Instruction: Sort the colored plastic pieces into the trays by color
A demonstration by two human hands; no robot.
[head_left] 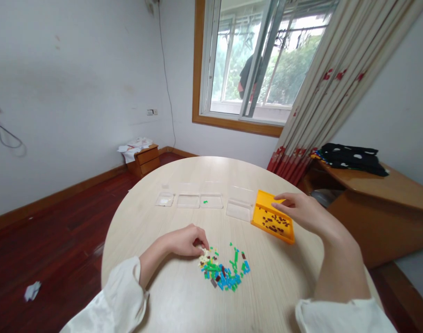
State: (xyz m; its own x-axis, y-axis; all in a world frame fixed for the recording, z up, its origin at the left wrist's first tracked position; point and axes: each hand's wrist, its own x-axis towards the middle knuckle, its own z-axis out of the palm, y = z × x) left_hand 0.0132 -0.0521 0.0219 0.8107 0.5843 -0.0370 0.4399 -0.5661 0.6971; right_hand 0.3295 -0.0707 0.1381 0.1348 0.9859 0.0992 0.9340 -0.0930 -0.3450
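A pile of small building bricks (225,274), mostly blue and green with some cream, yellow and brown ones, lies on the round table. My left hand (185,240) rests at the pile's left edge, fingers curled together against the cream bricks (205,257); whatever is between its fingertips is hidden. Over the yellow box (261,222) hovers my right hand (300,212), thumb and forefinger slightly apart, with nothing visible between them. Several small brown bricks (274,227) are scattered inside that box.
Left of the yellow box stand clear plastic boxes with raised lids: one box (239,217), another holding green bricks (205,201), a further one (188,206), and a small one (159,204) with whitish contents. A wooden desk (388,199) bearing folded black cloth (352,157) is at right.
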